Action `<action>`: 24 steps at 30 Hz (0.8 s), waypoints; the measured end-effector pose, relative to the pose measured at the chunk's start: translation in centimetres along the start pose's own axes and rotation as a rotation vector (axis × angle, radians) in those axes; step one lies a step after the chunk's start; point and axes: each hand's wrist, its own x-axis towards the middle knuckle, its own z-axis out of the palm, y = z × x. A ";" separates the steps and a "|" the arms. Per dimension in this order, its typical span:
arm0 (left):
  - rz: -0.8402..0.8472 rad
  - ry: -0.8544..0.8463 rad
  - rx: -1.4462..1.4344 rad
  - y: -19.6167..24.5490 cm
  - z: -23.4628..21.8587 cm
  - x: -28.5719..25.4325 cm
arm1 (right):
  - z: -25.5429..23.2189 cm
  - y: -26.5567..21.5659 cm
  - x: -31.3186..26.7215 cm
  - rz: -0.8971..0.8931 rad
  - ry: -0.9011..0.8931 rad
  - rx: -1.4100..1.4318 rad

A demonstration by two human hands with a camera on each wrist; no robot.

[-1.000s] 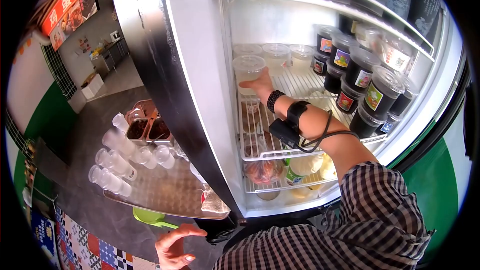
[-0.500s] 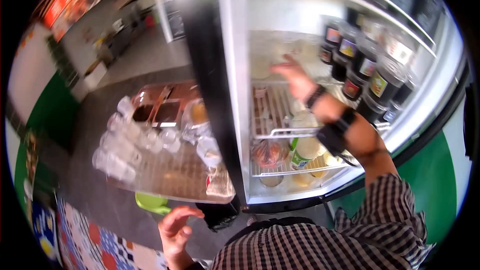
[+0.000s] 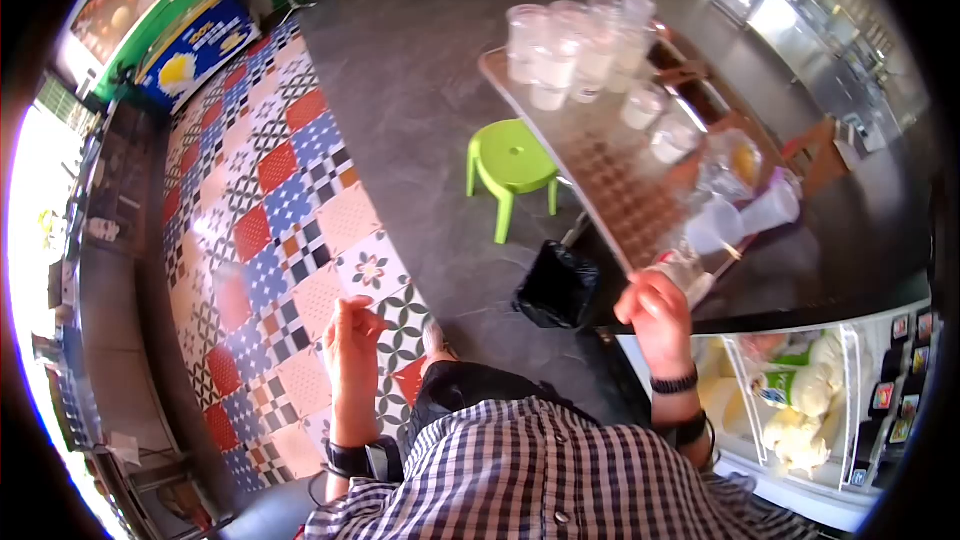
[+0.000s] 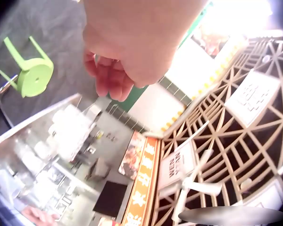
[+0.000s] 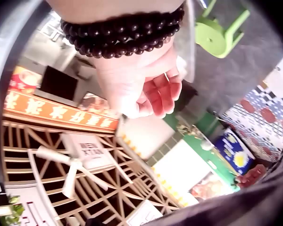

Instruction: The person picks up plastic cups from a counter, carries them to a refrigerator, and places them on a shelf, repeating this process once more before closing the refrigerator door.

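**Clear cup held at the near corner of the metal surface**

The clear cup (image 3: 688, 268) sits in the right hand (image 3: 657, 315), at the near end of the metal surface (image 3: 610, 180), just past its corner. The fingers curl around the cup's lower part; in the right wrist view the fingers (image 5: 161, 94) are bent inward under the palm, and a clear edge shows beside them. A dark bead bracelet (image 5: 120, 37) circles that wrist.

The left hand (image 3: 352, 332) hangs apart from everything, over the patterned tiled floor (image 3: 270, 200), its fingers loosely bent and holding nothing. The left wrist view shows the same loose curl (image 4: 111, 77).

Farther along the surface stand more cups: a cluster of tall clear ones (image 3: 570, 40) at the far end, and a few lying or tilted ones (image 3: 745, 215) near the held cup. A green stool (image 3: 510, 165) stands on the grey floor beside the surface, and a black bin (image 3: 556, 285) sits below the corner. To the right, the open fridge (image 3: 800, 410) shows shelves with pale packed food and a row of dark lidded cups at its edge. The person wears a checked shirt (image 3: 540, 470).
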 end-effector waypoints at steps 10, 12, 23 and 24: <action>-0.027 0.090 0.168 12.8 -16.7 17.0 | 20.4 21.5 24.6 0.519 -0.335 -0.248; -0.122 -0.018 0.253 14.1 -16.1 21.7 | 23.2 23.4 28.1 0.565 -0.392 -0.290; 0.224 0.224 0.121 19.4 -11.2 51.8 | 37.5 26.5 61.3 0.375 -0.750 -0.054; 0.253 0.325 0.142 20.1 -11.4 53.3 | 39.4 26.3 64.7 0.341 -0.768 -0.026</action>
